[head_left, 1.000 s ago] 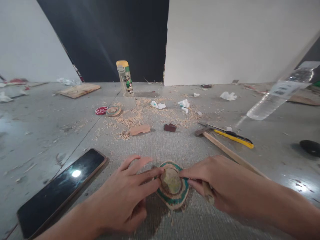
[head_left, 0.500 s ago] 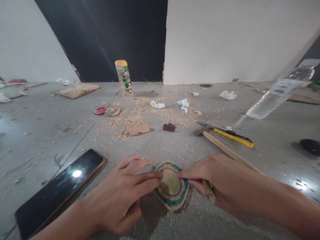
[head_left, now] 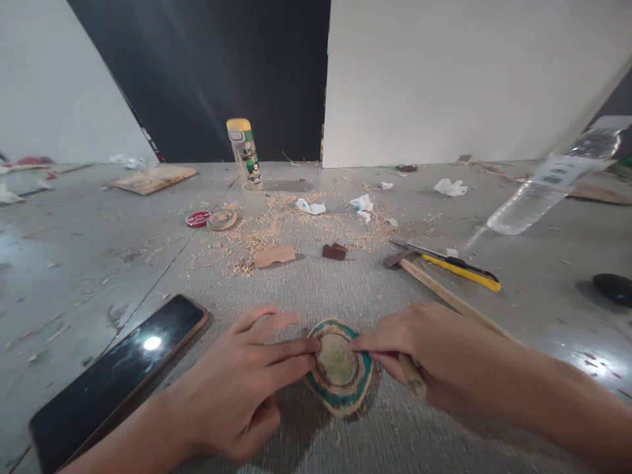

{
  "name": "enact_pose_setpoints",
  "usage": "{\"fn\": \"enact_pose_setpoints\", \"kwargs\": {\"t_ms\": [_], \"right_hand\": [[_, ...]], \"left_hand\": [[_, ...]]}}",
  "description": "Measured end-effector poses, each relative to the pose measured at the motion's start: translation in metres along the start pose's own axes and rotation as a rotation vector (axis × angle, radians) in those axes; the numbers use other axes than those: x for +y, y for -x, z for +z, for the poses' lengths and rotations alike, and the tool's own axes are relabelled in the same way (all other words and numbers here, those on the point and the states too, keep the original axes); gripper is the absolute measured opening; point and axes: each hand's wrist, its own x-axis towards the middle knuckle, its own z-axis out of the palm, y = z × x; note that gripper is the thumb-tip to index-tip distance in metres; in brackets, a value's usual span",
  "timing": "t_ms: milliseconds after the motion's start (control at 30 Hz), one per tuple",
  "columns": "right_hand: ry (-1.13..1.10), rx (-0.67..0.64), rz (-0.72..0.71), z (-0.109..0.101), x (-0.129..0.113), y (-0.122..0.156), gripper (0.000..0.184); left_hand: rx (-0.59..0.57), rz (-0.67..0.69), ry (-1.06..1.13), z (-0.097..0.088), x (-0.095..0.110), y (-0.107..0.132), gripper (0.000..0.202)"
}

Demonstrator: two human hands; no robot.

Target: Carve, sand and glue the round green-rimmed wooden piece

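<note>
A rounded, slightly pointed wooden piece [head_left: 340, 401] lies flat on the floor, with a green painted band round a pale, recessed middle. On its left side rest the outstretched fingertips of my left hand [head_left: 241, 375]; the fingers are apart and hold nothing. My right hand [head_left: 415, 342] is closed round a wooden-handled tool [head_left: 413, 378], whose handle end sticks out below the fingers. The tool's working end is hidden by that hand, near the right edge of the recess. My right index fingertip touches the piece there.
A phone [head_left: 118, 375] lies at left. Beyond my right hand are a hammer [head_left: 434, 283] and a yellow cutter knife [head_left: 461, 271]. Ahead lie wood blocks [head_left: 275, 257], shavings and tissue [head_left: 311, 207]. A yellow-lidded bottle [head_left: 245, 155] stands behind; a clear plastic bottle [head_left: 533, 197] is at right.
Very little differs. My right hand and its tool have shifted slightly at the recess edge, while my left hand and the wooden piece stay in place.
</note>
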Motion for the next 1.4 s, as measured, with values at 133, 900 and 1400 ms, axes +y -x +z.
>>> {"fn": "enact_pose_setpoints", "kwargs": {"t_ms": [133,900,1400], "right_hand": [[0.077,-0.07,0.016,-0.003,-0.003,-0.003,0.02],[0.039,0.136,0.149,0.012,0.005,-0.023,0.022],[-0.068,0.183,0.208,0.02,0.005,-0.023,0.023]], "left_hand": [[0.003,-0.029,-0.011,0.001,0.001,0.001,0.06],[-0.017,-0.073,0.03,-0.003,0.006,-0.002,0.064],[-0.007,-0.101,0.03,0.002,0.012,-0.002,0.056]]}}
